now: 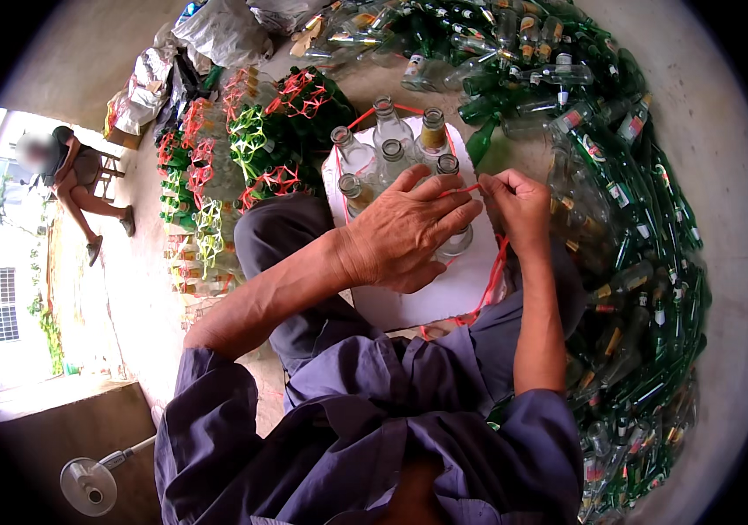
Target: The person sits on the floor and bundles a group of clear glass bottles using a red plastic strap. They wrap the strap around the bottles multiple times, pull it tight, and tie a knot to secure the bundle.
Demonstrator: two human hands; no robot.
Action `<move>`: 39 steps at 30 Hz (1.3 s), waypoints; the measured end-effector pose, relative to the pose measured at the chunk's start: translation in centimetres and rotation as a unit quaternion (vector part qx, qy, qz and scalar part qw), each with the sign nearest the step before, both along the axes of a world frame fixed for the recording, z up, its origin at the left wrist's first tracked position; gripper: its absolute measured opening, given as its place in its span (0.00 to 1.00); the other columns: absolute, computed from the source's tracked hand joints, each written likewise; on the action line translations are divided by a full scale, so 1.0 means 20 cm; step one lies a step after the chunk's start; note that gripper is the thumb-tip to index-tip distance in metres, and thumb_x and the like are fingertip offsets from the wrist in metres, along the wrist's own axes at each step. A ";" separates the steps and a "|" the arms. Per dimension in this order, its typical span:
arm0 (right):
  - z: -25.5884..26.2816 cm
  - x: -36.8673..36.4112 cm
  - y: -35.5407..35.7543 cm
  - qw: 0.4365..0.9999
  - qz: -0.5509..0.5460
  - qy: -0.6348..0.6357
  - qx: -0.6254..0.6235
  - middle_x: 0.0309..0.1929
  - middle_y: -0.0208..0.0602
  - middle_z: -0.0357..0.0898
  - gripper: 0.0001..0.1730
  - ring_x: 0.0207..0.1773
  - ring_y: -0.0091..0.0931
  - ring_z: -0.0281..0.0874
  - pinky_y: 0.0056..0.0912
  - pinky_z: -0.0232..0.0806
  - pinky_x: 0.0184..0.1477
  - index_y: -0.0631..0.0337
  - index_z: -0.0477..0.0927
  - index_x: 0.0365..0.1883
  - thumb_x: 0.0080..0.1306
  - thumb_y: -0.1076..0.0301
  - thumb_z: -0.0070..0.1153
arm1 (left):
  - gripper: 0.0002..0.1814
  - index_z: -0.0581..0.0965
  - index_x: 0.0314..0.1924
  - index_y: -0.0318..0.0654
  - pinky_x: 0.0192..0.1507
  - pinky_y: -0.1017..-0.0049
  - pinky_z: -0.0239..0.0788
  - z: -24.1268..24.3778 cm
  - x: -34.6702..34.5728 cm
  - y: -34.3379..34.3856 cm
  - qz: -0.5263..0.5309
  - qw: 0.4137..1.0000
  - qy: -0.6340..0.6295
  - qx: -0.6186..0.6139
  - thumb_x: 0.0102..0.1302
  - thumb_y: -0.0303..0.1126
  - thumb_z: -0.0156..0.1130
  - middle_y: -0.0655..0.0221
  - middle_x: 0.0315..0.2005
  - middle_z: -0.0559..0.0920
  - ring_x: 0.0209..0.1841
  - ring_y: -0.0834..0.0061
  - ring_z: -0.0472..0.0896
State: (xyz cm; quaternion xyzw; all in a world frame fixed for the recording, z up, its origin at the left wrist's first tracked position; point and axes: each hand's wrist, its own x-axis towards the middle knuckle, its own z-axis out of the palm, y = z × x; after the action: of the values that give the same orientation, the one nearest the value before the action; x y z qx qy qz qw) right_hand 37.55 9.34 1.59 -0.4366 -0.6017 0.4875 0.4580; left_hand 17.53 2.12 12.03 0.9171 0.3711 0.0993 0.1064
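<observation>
Several clear glass bottles (pixel 392 152) stand upright in a close group on a white board (pixel 406 305) between my knees. My left hand (pixel 406 226) lies over the near bottles, palm down with the fingers spread, and hides part of them. My right hand (pixel 517 197), at the board's right side, pinches a red plastic cord (pixel 469 189) between thumb and fingers. That cord runs towards my left fingers; whether they grip it is hidden. More red cord (pixel 497 269) hangs down along the board's right edge, and a strand passes behind the far bottles.
Bundles of bottles tied with red and green cord (pixel 249 141) stand at the left. Loose green and clear bottles (pixel 617 190) are heaped behind and to the right. Filled plastic sacks (pixel 223 33) lie at the far left. A person (pixel 78 161) sits on a stool beyond; a fan (pixel 88 485) is lower left.
</observation>
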 end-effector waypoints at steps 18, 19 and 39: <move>0.08 0.03 0.01 0.996 -0.053 -0.067 -0.023 0.20 0.22 0.74 0.13 0.26 0.13 0.63 0.20 0.60 0.28 0.68 0.81 0.26 0.65 0.68 0.65 | 0.47 0.67 0.65 0.40 0.60 0.59 0.57 -0.03 -0.04 -0.04 0.005 0.999 0.016 0.042 0.42 0.42 0.73 0.67 0.56 0.76 0.54 0.66 0.69; 0.07 0.03 0.01 0.996 -0.055 -0.071 -0.023 0.20 0.22 0.74 0.13 0.26 0.13 0.63 0.20 0.60 0.28 0.68 0.81 0.26 0.65 0.68 0.65 | 0.47 0.67 0.65 0.40 0.60 0.59 0.57 -0.03 -0.04 -0.03 0.004 0.999 0.021 0.042 0.43 0.42 0.73 0.67 0.56 0.76 0.54 0.67 0.69; 0.25 0.18 0.01 0.976 0.013 -0.214 0.028 0.19 0.22 0.73 0.08 0.25 0.12 0.63 0.20 0.59 0.26 0.68 0.83 0.30 0.63 0.72 0.66 | 0.38 0.69 0.60 0.37 0.55 0.66 0.60 -0.05 -0.03 -0.04 -0.001 0.997 -0.011 0.073 0.48 0.38 0.70 0.67 0.48 0.77 0.53 0.68 0.70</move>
State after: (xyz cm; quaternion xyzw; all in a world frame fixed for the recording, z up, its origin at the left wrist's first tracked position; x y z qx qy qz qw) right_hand 41.09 9.47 6.63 -0.5099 -0.7051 0.3716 0.3237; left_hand 16.90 1.31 11.06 0.9218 0.3605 0.1360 0.0430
